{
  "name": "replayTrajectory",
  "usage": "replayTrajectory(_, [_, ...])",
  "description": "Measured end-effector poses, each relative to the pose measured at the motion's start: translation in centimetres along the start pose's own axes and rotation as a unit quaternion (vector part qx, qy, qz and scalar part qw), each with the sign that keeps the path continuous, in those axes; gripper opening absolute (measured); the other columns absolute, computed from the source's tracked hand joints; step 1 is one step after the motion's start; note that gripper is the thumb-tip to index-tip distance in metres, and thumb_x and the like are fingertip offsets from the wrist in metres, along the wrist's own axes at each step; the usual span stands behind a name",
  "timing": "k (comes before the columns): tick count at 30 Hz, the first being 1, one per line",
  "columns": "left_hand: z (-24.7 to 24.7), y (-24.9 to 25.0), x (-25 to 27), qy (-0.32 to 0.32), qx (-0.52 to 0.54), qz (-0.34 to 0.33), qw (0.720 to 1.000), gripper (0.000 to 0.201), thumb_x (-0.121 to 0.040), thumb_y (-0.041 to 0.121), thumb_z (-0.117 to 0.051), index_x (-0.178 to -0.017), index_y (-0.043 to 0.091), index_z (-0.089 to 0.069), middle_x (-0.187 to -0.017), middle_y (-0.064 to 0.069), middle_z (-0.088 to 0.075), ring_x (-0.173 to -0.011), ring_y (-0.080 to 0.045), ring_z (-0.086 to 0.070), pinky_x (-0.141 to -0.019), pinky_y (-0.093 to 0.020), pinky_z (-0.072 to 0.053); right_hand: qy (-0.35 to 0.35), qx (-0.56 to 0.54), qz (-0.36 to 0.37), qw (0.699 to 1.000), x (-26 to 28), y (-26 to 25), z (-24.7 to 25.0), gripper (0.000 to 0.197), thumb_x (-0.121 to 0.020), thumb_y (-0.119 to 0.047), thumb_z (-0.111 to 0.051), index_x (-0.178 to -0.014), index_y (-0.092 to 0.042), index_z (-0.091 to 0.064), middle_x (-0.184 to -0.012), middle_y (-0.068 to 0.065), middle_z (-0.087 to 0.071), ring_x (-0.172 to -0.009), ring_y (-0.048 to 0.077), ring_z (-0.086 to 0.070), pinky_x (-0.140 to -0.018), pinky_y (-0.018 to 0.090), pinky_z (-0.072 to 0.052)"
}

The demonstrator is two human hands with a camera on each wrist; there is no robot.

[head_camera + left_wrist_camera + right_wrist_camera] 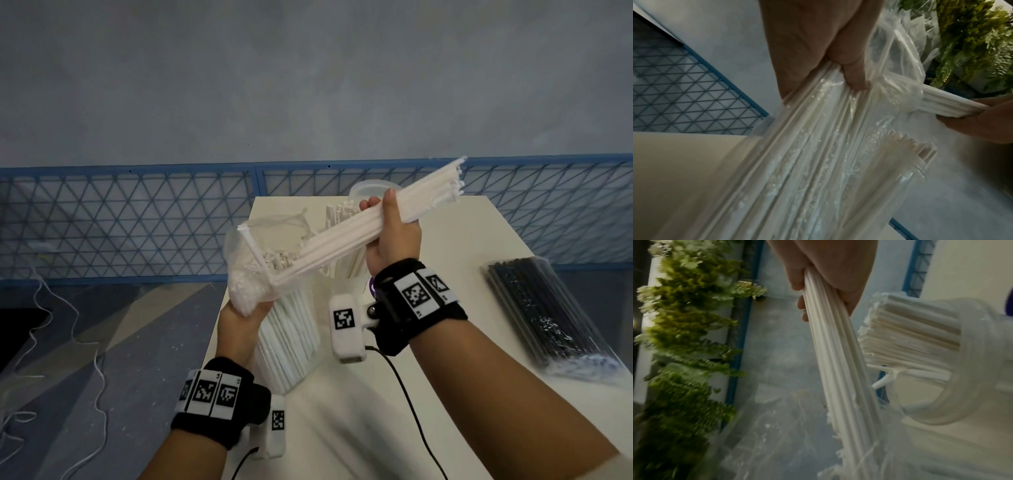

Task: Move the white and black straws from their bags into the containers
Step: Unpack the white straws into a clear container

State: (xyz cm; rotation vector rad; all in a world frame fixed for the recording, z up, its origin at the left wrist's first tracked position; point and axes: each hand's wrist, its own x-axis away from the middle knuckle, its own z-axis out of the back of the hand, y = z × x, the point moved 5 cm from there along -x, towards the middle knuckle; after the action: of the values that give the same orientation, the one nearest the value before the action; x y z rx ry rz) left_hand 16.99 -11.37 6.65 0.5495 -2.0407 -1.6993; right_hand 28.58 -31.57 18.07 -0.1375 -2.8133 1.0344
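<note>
My right hand (390,229) grips a bundle of white straws (346,229) above the table; its far ends fan out up and to the right, its near ends still lie in the mouth of the clear bag (250,270). My left hand (245,313) holds that bag of white straws (807,162) from below. In the right wrist view the bundle (838,369) runs from my fingers (797,282) down into the bag. Behind the bundle stands a clear container (970,363) with white straws (337,214) in it. A bag of black straws (544,315) lies on the table at right.
The white table (455,240) is narrow; its left edge drops to a grey floor with loose white cord (68,342). A blue mesh fence (137,219) runs behind. A clear lid or cup rim (375,190) shows beyond my right hand. Green foliage (684,337) stands nearby.
</note>
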Motion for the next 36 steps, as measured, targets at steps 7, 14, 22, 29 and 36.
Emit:
replayTrajectory(7, [1.6,-1.1,-1.4,0.067,-0.001,0.025,0.997,0.022,-0.075,0.016,-0.078,-0.090,0.022,-0.063,-0.093,-0.004,-0.067,-0.096,-0.027,-0.064,-0.095,-0.054,-0.049,0.073,-0.049,-0.006,0.996,-2.3,-1.0,2.0,0.005,-0.091,-0.014,-0.057,-0.093,-0.011,-0.054,-0.067,0.004,-0.062,-0.060,0.015,-0.063,-0.061,0.031,-0.055])
replayTrajectory(14, [2.0,-1.1,-1.8,0.059,-0.005,0.041,0.997,0.049,-0.047,0.044,-0.083,-0.087,0.022,-0.064,-0.097,-0.007,-0.070,-0.099,-0.031,-0.066,-0.093,-0.057,-0.049,0.014,0.123,0.183,0.975,-2.9,-4.6,0.2,0.011,-0.089,-0.015,-0.060,-0.090,-0.015,-0.048,-0.067,0.005,-0.061,-0.067,0.020,-0.059,-0.073,0.037,-0.052])
replayTrajectory(22, [-0.5,0.3,-0.5,-0.014,-0.009,0.005,1.000,0.054,-0.047,0.047,-0.082,-0.094,0.025,-0.067,-0.101,0.001,-0.071,-0.102,-0.022,-0.066,-0.097,-0.051,-0.048,-0.090,0.445,0.164,0.876,-2.2,0.8,-0.1,0.038,-0.083,-0.019,-0.067,-0.117,-0.009,-0.053,-0.093,-0.005,-0.058,-0.082,0.008,-0.055,-0.070,0.012,-0.044])
replayTrajectory(29, [-0.6,0.5,-0.4,-0.025,-0.006,-0.007,1.000,0.050,-0.049,0.044,-0.081,-0.094,0.027,-0.067,-0.097,0.006,-0.073,-0.100,-0.017,-0.067,-0.096,-0.047,-0.049,-0.161,0.520,0.216,0.811,-2.5,1.6,-0.1,0.013,-0.085,-0.009,-0.061,-0.096,-0.017,-0.060,-0.081,-0.002,-0.062,-0.069,0.004,-0.053,-0.070,0.022,-0.049])
replayTrajectory(36, [-0.5,0.3,-0.6,-0.037,0.001,-0.014,0.999,0.050,-0.050,0.041,-0.082,-0.095,0.026,-0.068,-0.096,0.006,-0.075,-0.098,-0.015,-0.069,-0.090,-0.042,-0.051,-0.218,0.522,0.433,0.702,2.7,0.1,-2.3,0.019,-0.089,-0.017,-0.053,-0.102,-0.007,-0.063,-0.104,0.008,-0.061,-0.095,0.013,-0.051,-0.086,0.020,-0.041])
